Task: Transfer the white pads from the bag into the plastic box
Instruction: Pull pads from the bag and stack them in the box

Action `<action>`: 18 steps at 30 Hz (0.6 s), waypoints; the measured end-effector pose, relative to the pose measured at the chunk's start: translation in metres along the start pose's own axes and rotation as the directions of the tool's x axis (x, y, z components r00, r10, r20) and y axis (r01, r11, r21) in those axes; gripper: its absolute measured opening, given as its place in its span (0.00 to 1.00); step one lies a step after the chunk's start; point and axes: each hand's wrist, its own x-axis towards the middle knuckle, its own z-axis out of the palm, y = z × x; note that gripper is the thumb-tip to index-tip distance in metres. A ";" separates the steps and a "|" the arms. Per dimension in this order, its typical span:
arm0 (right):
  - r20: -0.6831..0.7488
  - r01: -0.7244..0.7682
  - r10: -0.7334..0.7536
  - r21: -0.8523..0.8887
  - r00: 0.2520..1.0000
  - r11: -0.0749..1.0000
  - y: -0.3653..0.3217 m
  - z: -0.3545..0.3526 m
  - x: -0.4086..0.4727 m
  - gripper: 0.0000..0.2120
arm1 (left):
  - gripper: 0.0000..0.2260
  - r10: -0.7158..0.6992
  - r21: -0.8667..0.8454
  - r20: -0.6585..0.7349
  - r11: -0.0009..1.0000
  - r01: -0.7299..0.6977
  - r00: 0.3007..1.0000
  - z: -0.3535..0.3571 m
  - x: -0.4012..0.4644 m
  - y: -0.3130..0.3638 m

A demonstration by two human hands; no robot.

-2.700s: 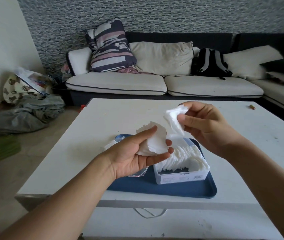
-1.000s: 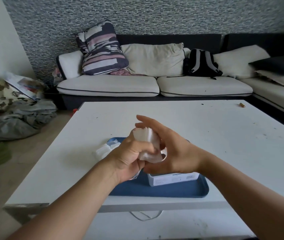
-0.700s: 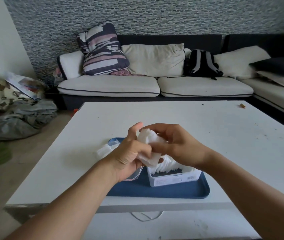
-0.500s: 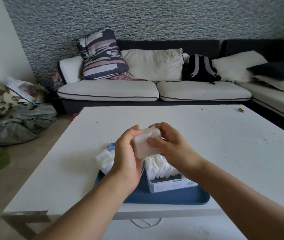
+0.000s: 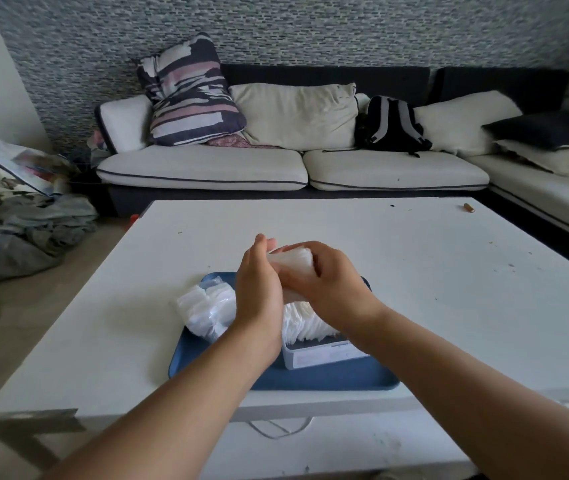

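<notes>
My left hand and right hand both around a pad stack, fingers curled on it, above the box on my tray.

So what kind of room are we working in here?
Most likely a home living room: a sofa with cushions, a low white table, and a backpack on the seat.

White pads are seen above a blue tray, lower middle; a striped pillow, upper left, is coloured black, pink and white.
</notes>
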 end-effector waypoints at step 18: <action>-0.070 -0.614 0.647 -0.406 0.759 0.676 0.046 -0.059 0.037 0.16 | 0.12 -0.166 0.675 0.684 -0.224 -0.703 0.710 -0.029 0.024 -0.050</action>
